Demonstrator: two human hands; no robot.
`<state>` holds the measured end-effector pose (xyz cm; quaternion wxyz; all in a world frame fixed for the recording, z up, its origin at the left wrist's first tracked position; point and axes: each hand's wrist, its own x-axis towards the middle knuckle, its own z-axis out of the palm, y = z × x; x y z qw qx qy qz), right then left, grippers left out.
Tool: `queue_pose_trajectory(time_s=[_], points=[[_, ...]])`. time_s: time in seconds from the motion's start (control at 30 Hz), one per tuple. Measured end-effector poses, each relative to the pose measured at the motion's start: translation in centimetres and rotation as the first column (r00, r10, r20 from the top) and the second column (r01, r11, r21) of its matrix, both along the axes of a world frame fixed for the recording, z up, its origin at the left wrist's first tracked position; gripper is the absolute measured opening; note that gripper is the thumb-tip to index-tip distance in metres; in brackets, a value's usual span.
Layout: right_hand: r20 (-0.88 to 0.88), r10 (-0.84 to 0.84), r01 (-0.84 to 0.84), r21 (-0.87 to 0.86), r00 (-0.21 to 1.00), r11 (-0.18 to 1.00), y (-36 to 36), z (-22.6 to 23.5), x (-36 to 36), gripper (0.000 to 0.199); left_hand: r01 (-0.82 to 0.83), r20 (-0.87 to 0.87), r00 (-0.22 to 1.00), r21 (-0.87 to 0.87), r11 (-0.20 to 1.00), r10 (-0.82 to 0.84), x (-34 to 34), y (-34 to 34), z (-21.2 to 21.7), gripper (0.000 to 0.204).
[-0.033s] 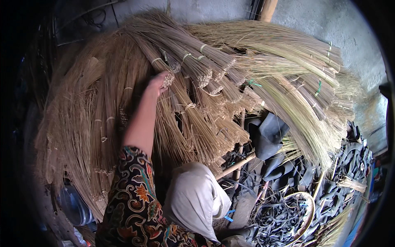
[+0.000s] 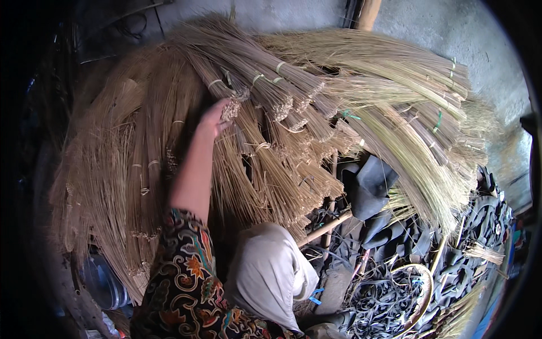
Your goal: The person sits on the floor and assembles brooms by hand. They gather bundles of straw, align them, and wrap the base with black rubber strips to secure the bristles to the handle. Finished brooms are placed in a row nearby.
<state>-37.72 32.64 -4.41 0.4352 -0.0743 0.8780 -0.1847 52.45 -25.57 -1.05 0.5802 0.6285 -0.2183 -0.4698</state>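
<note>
My left hand (image 2: 213, 117) reaches up from the lower left in a dark patterned sleeve (image 2: 186, 263). It is closed around the cut end of a tied bundle of dry brown stalks (image 2: 214, 83), whose pale butt ends face toward me; part of the fingers is hidden behind it. This bundle lies on the heap, beside other tied stalk bundles (image 2: 268, 90) that point down to the right. Below the hand, another bundle (image 2: 261, 148) with a pale tie hangs downward. My right hand is outside the picture.
Greener stalk bundles (image 2: 395, 68) lean along the wall at the right. Below them lie black rubber-like scraps (image 2: 375, 186), a round rimmed basket (image 2: 427, 296) with dark strips, and a bamboo pole (image 2: 324, 229). My cloth-covered knee (image 2: 262, 271) rises in front.
Almost nothing differs. The view has shifted very slightly, and my left hand remains on the same stalk bundle.
</note>
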Motion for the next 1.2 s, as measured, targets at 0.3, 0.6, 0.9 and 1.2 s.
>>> queue_pose_trajectory(time_s=[0.3,0.6,0.9,1.2], points=[[-0.019,0.075,-0.076,-0.042,0.997,0.996,-0.7,-1.6,-6.1,0.044,0.139,-0.395,0.9,-0.144,0.98,-0.186,-3.3,9.2,-2.7,0.148],[-0.764,0.467,-0.844,-0.183,0.445,0.505,-20.2,8.6,9.4,0.07,0.232,-0.489,0.745,-0.447,0.864,-0.454,-20.2,8.5,1.6,0.039],[-0.963,0.231,-0.973,-0.085,0.136,0.215,-31.6,19.2,39.7,0.089,0.621,-0.119,0.645,-0.494,0.609,-0.754,-32.9,13.8,6.3,0.049],[-0.66,0.535,-0.85,-0.417,0.527,0.323,-30.4,9.7,36.1,0.053,0.449,-0.064,0.699,-0.736,0.506,-0.713,-33.8,12.9,15.1,0.066]])
